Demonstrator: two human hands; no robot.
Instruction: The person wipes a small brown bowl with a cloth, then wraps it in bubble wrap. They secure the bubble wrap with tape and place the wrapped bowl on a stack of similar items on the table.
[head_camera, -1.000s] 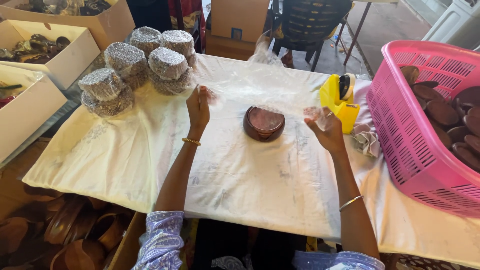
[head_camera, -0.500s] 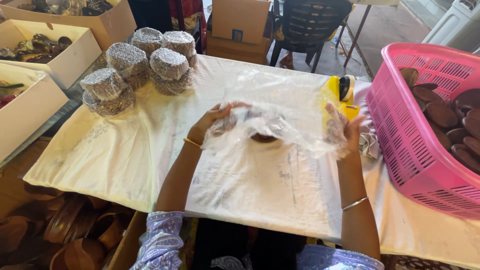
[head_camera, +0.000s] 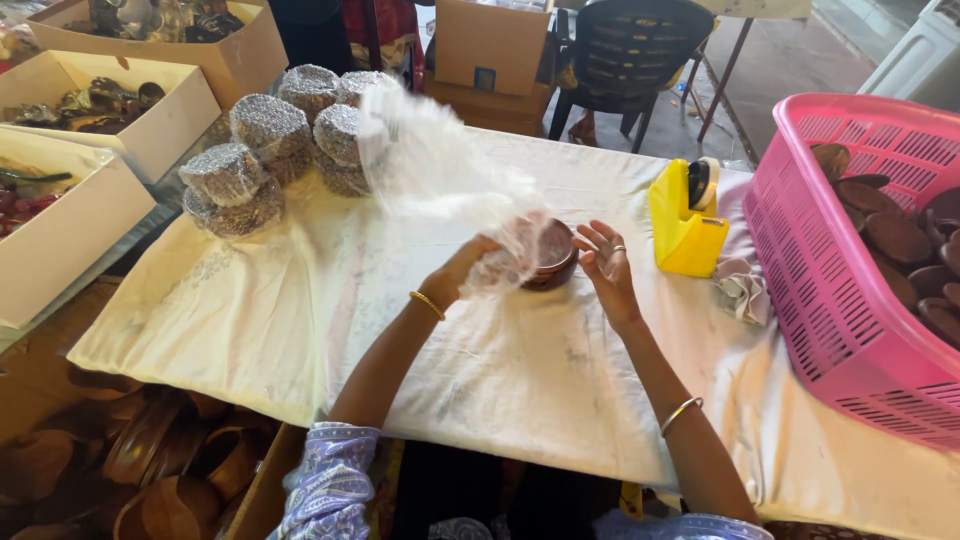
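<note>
Lifted since earlier: clear plastic sheet (head_camera: 440, 170), now half-hiding brown bowl (head_camera: 552, 256). Left hand (head_camera: 472, 268) grasps sheet; right hand (head_camera: 605, 262) fingers spread, released. White-covered table (head_camera: 300, 330).

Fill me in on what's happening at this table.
A person is wrapping a dark brown bowl in a clear plastic sheet. The left hand grips the sheet against the bowl; the right hand is open beside it. Wrapped bundles are stacked at the far left, and a pink basket holds more bowls.
</note>
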